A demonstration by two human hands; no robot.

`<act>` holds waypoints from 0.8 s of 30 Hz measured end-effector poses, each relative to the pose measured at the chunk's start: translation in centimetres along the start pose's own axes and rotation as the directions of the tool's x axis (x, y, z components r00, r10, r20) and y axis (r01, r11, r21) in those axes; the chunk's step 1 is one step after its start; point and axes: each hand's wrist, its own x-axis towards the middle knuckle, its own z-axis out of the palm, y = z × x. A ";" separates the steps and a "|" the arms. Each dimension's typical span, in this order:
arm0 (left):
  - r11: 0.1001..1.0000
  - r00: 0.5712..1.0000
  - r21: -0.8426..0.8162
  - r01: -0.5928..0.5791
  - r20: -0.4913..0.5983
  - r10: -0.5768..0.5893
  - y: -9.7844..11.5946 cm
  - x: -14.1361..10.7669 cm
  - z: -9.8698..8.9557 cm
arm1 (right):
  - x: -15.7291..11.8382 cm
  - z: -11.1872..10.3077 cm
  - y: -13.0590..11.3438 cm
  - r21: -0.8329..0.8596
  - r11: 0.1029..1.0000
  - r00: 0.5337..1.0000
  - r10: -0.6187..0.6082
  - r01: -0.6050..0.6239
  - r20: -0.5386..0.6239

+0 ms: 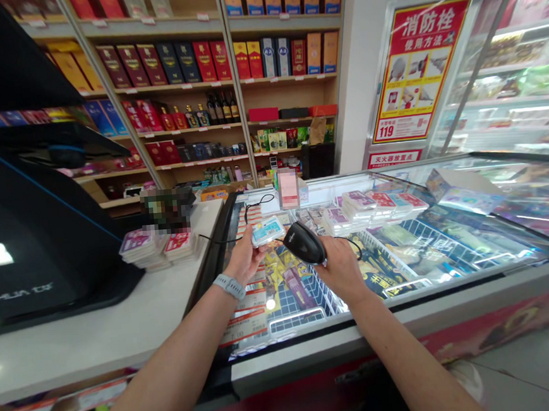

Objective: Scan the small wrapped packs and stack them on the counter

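Store interior: shelving of boxed liquor [189, 85] at the back, glass-topped chest freezer [361, 344] beneath both hands. Left hand [245, 258]: fingers [259, 248] clamped on a pale blue flat packet [268, 231], held above the freezer glass. Right hand [341, 270]: fingers [329, 258] clamped around a black corded handheld barcode scanner [305, 243], nose just beside the packet. Stacked packets [138, 248] on white desk [98, 327], left of the freezer.

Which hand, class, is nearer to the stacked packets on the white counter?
Left. The left hand is just right of the stacked packets, holding a small packet; the right hand is farther right, gripping a black barcode scanner.
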 end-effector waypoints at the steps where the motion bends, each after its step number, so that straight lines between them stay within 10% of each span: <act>1: 1.000 1.000 0.003 -0.002 -0.004 0.002 0.0 0.1 -0.1 | 0.0 0.0 0.0 0.001 1.000 1.000 -0.003 0.003 -0.003; 24: 0.952 0.977 0.248 -0.181 -0.066 0.203 0.3 -0.5 0.6 | 0.0 0.0 0.0 -0.014 1.000 1.000 -0.003 0.003 0.001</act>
